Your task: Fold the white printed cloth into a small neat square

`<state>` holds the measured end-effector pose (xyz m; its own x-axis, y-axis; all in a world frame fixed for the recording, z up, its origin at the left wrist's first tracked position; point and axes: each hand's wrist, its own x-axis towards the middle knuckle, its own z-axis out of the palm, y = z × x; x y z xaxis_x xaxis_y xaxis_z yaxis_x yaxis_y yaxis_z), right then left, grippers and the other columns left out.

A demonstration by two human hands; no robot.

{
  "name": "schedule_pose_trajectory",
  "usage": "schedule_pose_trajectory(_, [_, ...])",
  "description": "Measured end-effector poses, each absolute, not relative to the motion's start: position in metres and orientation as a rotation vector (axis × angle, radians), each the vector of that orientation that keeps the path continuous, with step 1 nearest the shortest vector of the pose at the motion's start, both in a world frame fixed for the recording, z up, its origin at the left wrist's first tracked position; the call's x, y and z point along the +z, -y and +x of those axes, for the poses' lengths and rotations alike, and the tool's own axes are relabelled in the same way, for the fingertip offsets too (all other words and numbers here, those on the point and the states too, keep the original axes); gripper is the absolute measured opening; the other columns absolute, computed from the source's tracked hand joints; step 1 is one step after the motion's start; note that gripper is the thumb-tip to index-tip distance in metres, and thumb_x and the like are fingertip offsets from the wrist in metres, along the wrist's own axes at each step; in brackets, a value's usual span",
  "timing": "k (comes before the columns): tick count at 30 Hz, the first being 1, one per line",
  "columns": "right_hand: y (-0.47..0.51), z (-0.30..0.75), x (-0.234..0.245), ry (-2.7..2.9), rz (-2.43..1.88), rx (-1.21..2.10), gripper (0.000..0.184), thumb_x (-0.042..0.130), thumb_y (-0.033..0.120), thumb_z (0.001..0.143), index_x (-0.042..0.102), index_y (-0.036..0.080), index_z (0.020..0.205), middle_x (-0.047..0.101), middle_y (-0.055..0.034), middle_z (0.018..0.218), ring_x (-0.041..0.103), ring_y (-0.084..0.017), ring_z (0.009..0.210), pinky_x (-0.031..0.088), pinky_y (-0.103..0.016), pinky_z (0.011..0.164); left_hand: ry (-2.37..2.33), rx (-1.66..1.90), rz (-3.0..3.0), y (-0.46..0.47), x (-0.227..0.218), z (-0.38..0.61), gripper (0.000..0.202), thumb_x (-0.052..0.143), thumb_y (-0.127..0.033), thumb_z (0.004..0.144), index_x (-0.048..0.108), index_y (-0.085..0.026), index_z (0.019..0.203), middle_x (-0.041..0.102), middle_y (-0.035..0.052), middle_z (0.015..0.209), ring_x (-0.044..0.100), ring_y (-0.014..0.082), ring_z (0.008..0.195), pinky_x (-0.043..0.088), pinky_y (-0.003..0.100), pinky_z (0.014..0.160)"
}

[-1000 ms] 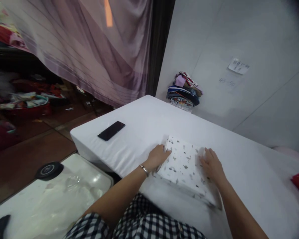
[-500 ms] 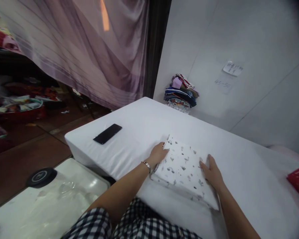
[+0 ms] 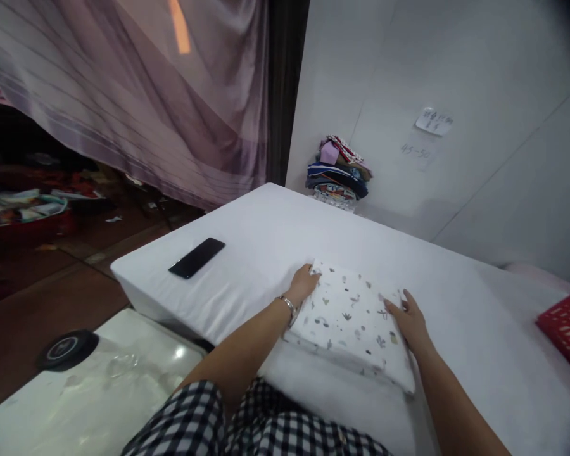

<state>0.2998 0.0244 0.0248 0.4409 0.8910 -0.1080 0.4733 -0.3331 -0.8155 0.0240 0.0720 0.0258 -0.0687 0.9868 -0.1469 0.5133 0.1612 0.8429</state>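
Folded cloth between left hand and right hand (each pinching side edge).

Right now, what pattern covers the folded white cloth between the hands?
Small, scattered, mostly grey motifs cover the folded white cloth; head view.

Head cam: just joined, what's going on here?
A person in checkered clothing has both hands on a folded white patterned cloth on a white-covered table. The left hand is at its left edge and the right hand at its right, each with the thumb on top; whether any fingers are tucked beneath is hidden. A dark phone lies to the left, and a red basket sits at the far right.
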Motion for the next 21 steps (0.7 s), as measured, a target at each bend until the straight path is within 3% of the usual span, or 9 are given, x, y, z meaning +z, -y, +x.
schedule_pose_trajectory(5, [-0.027,0.307,0.018,1.164,-1.995,0.808,0.096,0.066,0.057,0.064,0.029,0.016,0.143,0.051,-0.0155,0.128,0.055,-0.028,0.109,0.042,-0.035,0.094,-1.761,0.741,1.512,-0.065,0.029,0.024,0.042,0.050,-0.028,0.079,0.049,-0.015,0.120,0.056,0.0149,0.123,0.050,0.0271,0.115,0.036,0.037,0.095])
schedule_pose_trajectory(10, [-0.040,0.316,0.021,1.084,-1.940,0.958,0.098,0.064,0.063,0.065,0.026,0.018,0.143,0.055,-0.0157,0.124,0.060,-0.027,0.102,0.046,-0.040,0.090,-1.798,0.745,1.452,-0.066,0.028,0.020,0.054,0.058,-0.031,0.074,0.045,-0.015,0.124,0.043,0.0162,0.137,0.032,0.0287,0.130,0.025,0.037,0.105])
schedule_pose_trajectory(14, [-0.056,0.320,0.027,1.081,-1.862,1.101,0.103,0.064,0.064,0.066,0.019,0.015,0.145,0.050,-0.0208,0.128,0.060,-0.028,0.102,0.051,-0.041,0.084,-1.689,0.650,1.312,-0.078,0.032,0.013,0.054,0.064,-0.035,0.066,0.052,-0.011,0.113,0.055,0.0203,0.122,0.051,0.0322,0.114,0.041,0.038,0.091])
schedule_pose_trajectory(17, [-0.065,0.321,0.031,1.102,-1.770,1.237,0.103,0.067,0.058,0.066,0.016,0.013,0.144,0.045,-0.0232,0.132,0.061,-0.028,0.101,0.054,-0.040,0.079,-1.516,0.590,1.202,-0.082,0.041,0.008,0.042,0.062,-0.037,0.068,0.058,-0.011,0.101,0.066,0.0161,0.103,0.064,0.0271,0.092,0.049,0.035,0.075])
schedule_pose_trajectory(21, [-0.064,0.321,0.039,1.200,-1.543,1.498,0.076,0.067,0.046,0.071,0.038,0.012,0.132,0.059,-0.0198,0.118,0.063,-0.027,0.096,0.054,-0.040,0.079,-1.316,0.548,1.108,-0.079,0.052,0.001,0.032,0.062,-0.038,0.068,0.064,-0.013,0.087,0.070,0.0127,0.094,0.065,0.0230,0.085,0.051,0.032,0.073])
